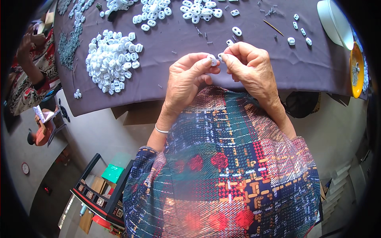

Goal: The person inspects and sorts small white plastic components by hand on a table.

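A silvery bangle [161, 130] accompanies a multicoloured patterned top [238, 170].

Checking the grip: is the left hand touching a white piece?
Touching. The head view shows the left hand pinching a white piece between thumb and fingers.

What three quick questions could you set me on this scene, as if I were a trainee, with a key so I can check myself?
1. Open question: what do the left hand and the right hand each pinch?
2. True or false: the large heap of white pieces lies to the left of both hands.
3. Multiple choice: which wrist wears the pale bangle? A) left; B) right; C) both.

Key:
1. The left pinches a small white piece; the right, another white piece.
2. True.
3. A.
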Demonstrator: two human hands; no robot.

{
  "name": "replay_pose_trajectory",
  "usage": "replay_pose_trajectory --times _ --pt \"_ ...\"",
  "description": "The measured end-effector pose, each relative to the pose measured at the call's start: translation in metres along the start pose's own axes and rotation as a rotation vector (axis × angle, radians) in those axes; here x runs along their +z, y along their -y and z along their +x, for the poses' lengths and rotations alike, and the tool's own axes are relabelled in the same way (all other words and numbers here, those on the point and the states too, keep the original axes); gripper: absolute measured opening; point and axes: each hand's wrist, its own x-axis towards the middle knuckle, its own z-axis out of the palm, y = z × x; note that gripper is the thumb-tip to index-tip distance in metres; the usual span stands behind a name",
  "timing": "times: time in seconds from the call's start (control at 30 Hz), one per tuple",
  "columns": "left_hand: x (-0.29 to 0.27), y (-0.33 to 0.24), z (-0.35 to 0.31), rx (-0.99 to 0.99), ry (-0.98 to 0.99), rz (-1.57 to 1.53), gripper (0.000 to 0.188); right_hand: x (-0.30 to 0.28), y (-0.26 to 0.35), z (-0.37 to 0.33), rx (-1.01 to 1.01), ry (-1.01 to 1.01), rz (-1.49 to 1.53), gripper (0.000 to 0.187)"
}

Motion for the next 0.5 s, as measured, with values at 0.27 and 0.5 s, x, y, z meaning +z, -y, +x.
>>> replay_pose_trajectory --times 0.27,0.5 --pt "-0.0039 -0.0002 0.0008 -0.052 -0.028 0.020 0.013 -0.0016 0.0034 0.0014 0.130 0.034 0.070 0.012" --pt "-0.0015 -0.0015 -0.0039 -0.013 -0.054 0.064 0.014 0.0051 -0.0019 -0.0028 0.053 0.010 0.049 0.011"
